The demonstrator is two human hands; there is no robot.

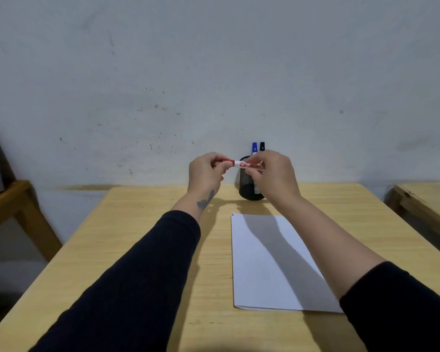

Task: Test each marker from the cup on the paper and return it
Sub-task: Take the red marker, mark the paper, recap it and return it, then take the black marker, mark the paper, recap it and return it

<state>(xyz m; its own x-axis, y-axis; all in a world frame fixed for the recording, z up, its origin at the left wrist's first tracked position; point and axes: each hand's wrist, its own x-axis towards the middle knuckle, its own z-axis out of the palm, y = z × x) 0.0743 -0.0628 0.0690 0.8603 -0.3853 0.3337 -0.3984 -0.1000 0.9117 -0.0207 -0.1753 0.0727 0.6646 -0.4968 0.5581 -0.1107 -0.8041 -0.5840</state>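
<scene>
Cup: a black mesh cup [247,185] was seen standing upright at the far edge of the table [148,250], close to the wall [214,59] and partly hidden behind the right hand.
Cup contents: two capped markers were held upright in it, a blue marker [254,147] and a black marker [262,146] just beside it; only their top ends were shown above the hands.
Red marker: a red and white marker [238,163] was held level in the air in front of the cup's rim, between the two hands and clear of the table.
Left hand: the left hand [206,171] was raised above the table, its thumb and fingers pinched together on the red end of the marker.
Right hand: the right hand [271,174] was closed round the other end, the fingertips pressed on the white barrel; whether the cap was on or already loosened could not be made out, as the join was covered.
Paper: a white paper [269,275] was laid flat on the table, nearer than the cup and under the right forearm, whose shadow was cast across it. A tiny mark was seen at its far left corner; its nature could not be told.
Sleeves: both forearms were covered by dark sleeves [137,275], pushed back from the wrists.
Side tables: another wooden table [427,199] was seen at the right edge and one at the left.
</scene>
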